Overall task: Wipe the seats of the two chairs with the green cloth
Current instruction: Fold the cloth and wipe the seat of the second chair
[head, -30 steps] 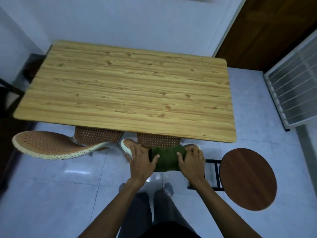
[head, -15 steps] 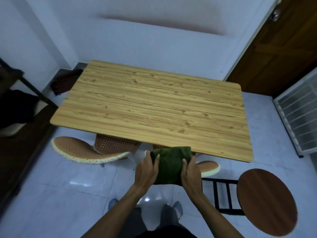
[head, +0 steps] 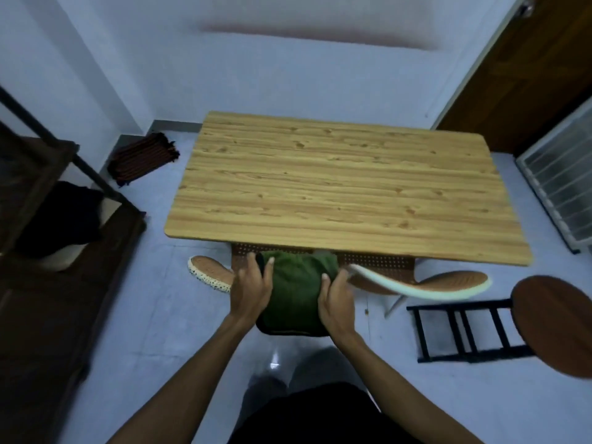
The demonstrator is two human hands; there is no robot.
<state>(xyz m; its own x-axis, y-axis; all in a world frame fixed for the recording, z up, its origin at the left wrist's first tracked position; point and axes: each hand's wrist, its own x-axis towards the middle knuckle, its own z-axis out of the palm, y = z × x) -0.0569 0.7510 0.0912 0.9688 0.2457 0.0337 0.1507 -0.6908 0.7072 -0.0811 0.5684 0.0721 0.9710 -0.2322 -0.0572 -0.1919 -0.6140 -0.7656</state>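
Observation:
I hold the folded green cloth [head: 296, 291] flat between both hands, in front of the table's near edge. My left hand [head: 251, 291] grips its left side and my right hand [head: 334, 301] grips its right side. Two chairs with orange perforated seats and pale speckled backs are tucked under the wooden table [head: 339, 187]. The left chair [head: 211, 273] shows beside my left hand. The right chair [head: 426, 283] curves out past my right hand. Both seats are mostly hidden by the table and the cloth.
A round brown stool [head: 557, 325] with a black frame stands at the right. A dark shelf unit [head: 48, 251] fills the left side. A dark folded mat [head: 142, 161] lies by the far wall. A wooden door [head: 528, 68] and a louvred panel [head: 563, 184] are at the right.
The cloth has been lifted and drawn back toward me in both hands. My view has pulled away from the table, which now appears farther off and more to the right.

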